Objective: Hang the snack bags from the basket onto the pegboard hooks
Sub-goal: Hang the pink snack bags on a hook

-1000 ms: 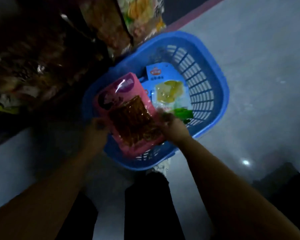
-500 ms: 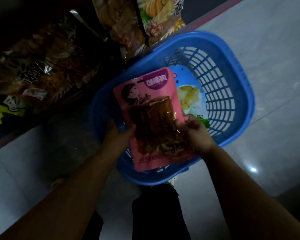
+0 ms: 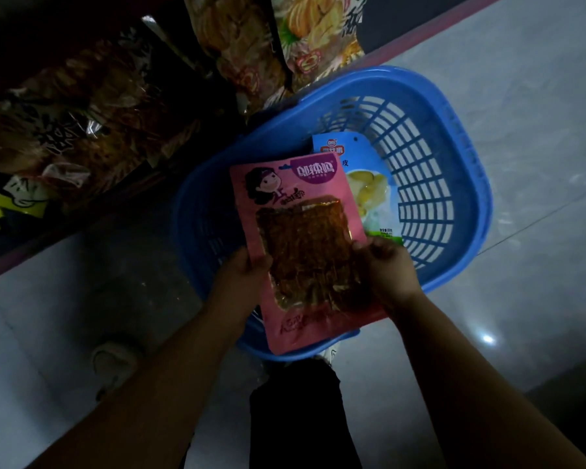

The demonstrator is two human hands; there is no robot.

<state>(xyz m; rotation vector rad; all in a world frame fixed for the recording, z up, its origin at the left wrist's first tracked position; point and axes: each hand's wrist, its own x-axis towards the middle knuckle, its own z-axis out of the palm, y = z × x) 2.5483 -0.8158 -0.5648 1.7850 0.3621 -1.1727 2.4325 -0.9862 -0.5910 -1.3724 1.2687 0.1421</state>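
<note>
- The left hand [image 3: 242, 282] grips the pink bag [image 3: 301, 252] at its left edge, low down; its fingers are closed around the edge, with the thumb lying on the front.
- The right hand [image 3: 388, 272] grips the same bag at its right edge, low down; its fingers [image 3: 369, 247] are curled shut on the front of the bag.
- The pink bag is held over the near part of the blue basket [image 3: 467, 184], label side up, and its bottom edge sticks out past the near rim.
- A blue bag [image 3: 359, 164] lies inside the basket, partly hidden behind the pink bag.
- The basket stands on the grey floor [image 3: 538, 96].
- Beyond the basket, at its far-left side, more snack bags [image 3: 251, 52] hang in the dark.
</note>
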